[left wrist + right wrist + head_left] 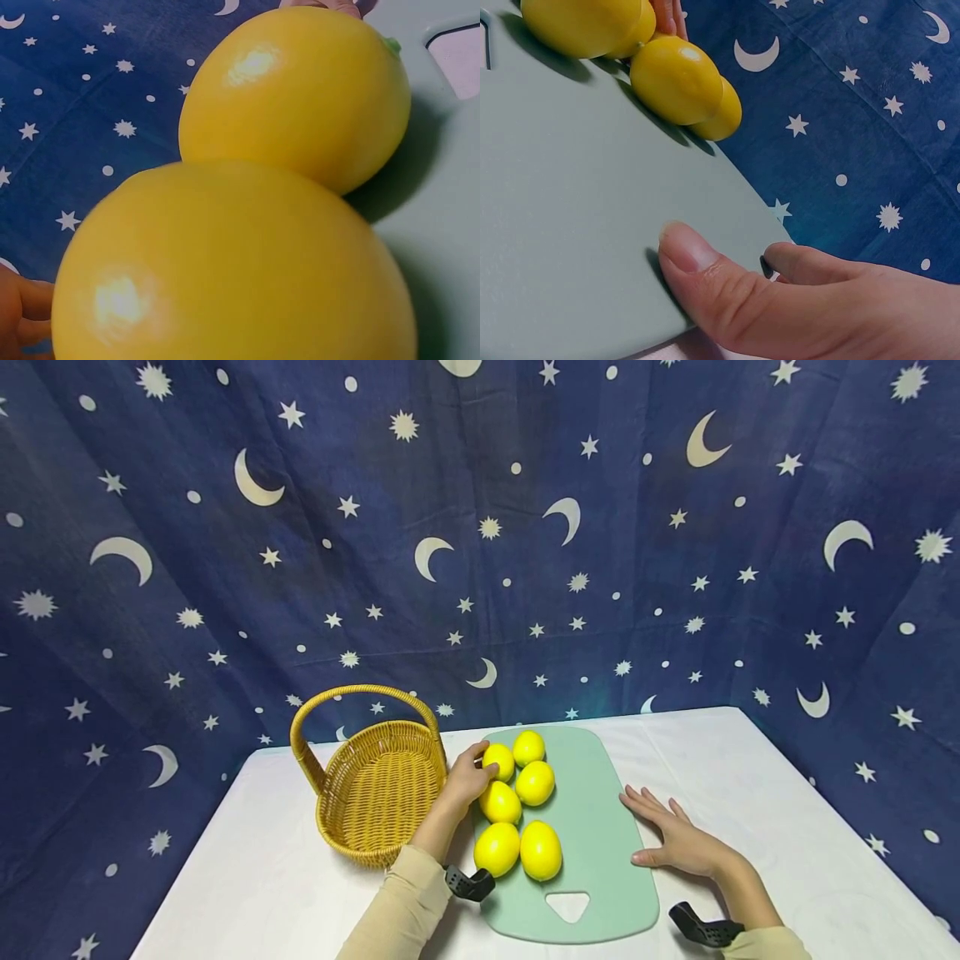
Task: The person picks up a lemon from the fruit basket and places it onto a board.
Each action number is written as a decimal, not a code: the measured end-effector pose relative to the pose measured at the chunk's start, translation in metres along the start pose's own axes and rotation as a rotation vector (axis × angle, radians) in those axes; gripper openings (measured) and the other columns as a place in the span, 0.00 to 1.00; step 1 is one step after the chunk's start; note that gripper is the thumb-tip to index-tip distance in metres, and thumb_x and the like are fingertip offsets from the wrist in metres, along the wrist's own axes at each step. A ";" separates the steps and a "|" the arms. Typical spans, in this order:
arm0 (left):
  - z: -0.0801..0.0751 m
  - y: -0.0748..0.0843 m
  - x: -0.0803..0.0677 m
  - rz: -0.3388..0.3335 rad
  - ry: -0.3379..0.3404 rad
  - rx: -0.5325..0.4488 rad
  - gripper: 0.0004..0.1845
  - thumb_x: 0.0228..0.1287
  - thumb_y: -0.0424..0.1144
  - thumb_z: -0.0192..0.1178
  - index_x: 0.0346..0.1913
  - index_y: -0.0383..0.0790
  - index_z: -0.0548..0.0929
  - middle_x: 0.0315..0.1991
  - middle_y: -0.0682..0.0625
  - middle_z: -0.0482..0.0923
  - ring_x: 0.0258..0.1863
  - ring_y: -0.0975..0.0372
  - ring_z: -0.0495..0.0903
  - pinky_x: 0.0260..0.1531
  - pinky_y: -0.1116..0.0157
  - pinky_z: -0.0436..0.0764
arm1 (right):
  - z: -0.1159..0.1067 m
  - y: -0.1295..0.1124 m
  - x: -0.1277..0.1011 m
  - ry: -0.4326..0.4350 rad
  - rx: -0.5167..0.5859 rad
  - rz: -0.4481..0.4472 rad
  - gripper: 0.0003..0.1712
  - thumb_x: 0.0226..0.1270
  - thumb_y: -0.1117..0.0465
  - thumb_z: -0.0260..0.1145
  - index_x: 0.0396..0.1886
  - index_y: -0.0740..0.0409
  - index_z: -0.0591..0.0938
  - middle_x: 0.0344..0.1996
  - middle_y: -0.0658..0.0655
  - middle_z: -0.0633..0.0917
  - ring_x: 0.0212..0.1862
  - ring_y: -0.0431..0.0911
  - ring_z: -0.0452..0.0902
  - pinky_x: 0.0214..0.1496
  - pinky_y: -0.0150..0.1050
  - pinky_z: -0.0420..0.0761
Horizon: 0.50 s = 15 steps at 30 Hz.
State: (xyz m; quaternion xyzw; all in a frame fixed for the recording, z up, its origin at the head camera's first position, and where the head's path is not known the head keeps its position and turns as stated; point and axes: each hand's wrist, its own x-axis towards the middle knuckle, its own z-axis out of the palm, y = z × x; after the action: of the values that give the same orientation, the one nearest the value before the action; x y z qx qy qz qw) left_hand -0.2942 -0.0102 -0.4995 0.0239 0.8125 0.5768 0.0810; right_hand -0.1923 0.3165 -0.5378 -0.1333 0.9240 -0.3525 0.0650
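Note:
Several yellow lemons [541, 851] lie on the left half of a pale green cutting board [600, 843], in two loose rows. My left hand [467, 779] holds the far-left lemon [498, 762] between thumb and fingers, at the board's left edge. Large in the left wrist view, a near lemon [232, 270] overlaps another one [300, 97] that has a green tip. Over at the board's right edge is my right hand [678, 839], fingers spread and nothing held. Its thumb [690, 259] reaches over the board's rim in the right wrist view.
A yellow wicker basket [330, 814] with a tall handle stands left of the board, close to my left forearm. White cloth [247, 852] covers the table. Behind it hangs a dark blue curtain [480, 585] with moons and stars. The board has a triangular handle hole near its front.

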 end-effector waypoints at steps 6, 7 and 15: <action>-0.003 0.001 -0.006 0.002 -0.008 0.013 0.27 0.70 0.33 0.49 0.70 0.34 0.61 0.69 0.36 0.61 0.68 0.45 0.63 0.66 0.49 0.66 | 0.000 -0.001 -0.001 -0.010 0.001 0.004 0.58 0.42 0.42 0.74 0.72 0.60 0.61 0.72 0.68 0.55 0.73 0.68 0.37 0.71 0.65 0.27; -0.003 0.001 -0.006 0.007 -0.008 0.022 0.27 0.70 0.33 0.48 0.70 0.34 0.61 0.70 0.36 0.60 0.68 0.45 0.62 0.66 0.48 0.65 | 0.000 -0.001 -0.002 -0.009 -0.002 0.003 0.58 0.43 0.41 0.74 0.72 0.60 0.61 0.72 0.68 0.55 0.73 0.68 0.38 0.71 0.65 0.27; -0.004 0.012 -0.013 0.046 -0.011 0.146 0.28 0.70 0.34 0.48 0.71 0.33 0.59 0.70 0.36 0.59 0.70 0.45 0.58 0.70 0.48 0.57 | -0.002 0.000 0.000 -0.008 -0.016 -0.018 0.57 0.44 0.43 0.74 0.72 0.60 0.61 0.73 0.68 0.55 0.73 0.69 0.38 0.70 0.67 0.29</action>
State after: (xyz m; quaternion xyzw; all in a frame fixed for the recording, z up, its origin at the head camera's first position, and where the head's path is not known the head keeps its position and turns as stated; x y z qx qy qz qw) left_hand -0.2829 -0.0118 -0.4853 0.0515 0.8512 0.5176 0.0702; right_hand -0.1923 0.3178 -0.5358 -0.1434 0.9253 -0.3452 0.0645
